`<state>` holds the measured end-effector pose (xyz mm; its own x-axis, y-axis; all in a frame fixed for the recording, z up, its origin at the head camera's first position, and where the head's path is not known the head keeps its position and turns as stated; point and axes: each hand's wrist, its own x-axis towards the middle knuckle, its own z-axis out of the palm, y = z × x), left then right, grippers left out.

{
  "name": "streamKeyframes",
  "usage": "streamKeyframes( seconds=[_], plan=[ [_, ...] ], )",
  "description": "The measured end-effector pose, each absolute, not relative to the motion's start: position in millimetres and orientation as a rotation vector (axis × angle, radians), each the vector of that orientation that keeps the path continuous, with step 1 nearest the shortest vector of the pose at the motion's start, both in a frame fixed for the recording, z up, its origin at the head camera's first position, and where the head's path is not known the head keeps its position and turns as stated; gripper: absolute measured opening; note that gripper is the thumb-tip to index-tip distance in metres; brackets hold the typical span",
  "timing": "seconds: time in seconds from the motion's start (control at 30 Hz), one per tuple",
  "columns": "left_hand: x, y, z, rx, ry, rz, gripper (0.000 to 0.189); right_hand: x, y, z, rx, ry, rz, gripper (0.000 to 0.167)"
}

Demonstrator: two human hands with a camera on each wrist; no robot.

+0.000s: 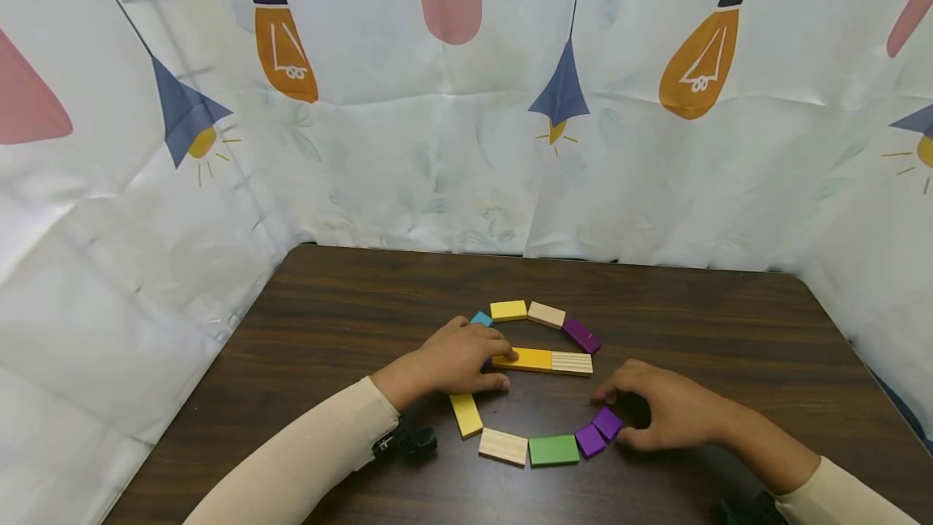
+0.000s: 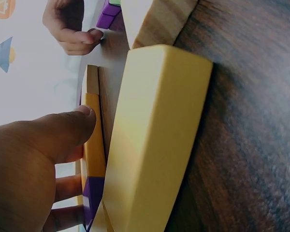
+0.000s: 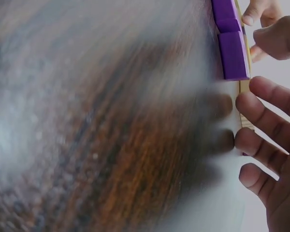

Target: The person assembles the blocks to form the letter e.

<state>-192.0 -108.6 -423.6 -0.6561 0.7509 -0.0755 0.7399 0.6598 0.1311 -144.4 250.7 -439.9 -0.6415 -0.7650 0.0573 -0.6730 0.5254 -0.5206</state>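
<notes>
On the table, coloured blocks form an open curve with a straight bar across its middle. My left hand (image 1: 461,355) rests over the bar's left end, index fingertip on the orange block (image 1: 534,360) and thumb extended. A purple block (image 2: 93,195) beside the orange one is mostly covered by this hand in the head view. To the orange block's right lies a pale wooden block (image 1: 572,364). My right hand (image 1: 666,403), fingers loosely bent and holding nothing, hovers beside two small purple blocks (image 1: 607,423) at the curve's lower right end.
Along the top run a blue block (image 1: 481,319), a yellow block (image 1: 508,311), a wooden block (image 1: 547,314) and a dark purple block (image 1: 581,335). Lower down lie another yellow block (image 1: 466,416), a wooden block (image 1: 503,446) and a green block (image 1: 553,451). A printed curtain (image 1: 408,177) hangs behind the table (image 1: 350,298).
</notes>
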Motion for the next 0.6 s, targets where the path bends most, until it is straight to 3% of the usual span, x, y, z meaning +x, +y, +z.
streamKeyframes(
  seconds=[0.6],
  plan=[
    [-191.5, -110.5, -426.4, 1.299, 2.771, 0.111, 0.045, -150.0, 255.6, -440.7, -1.133, 2.856, -0.824, 0.022]
  ],
)
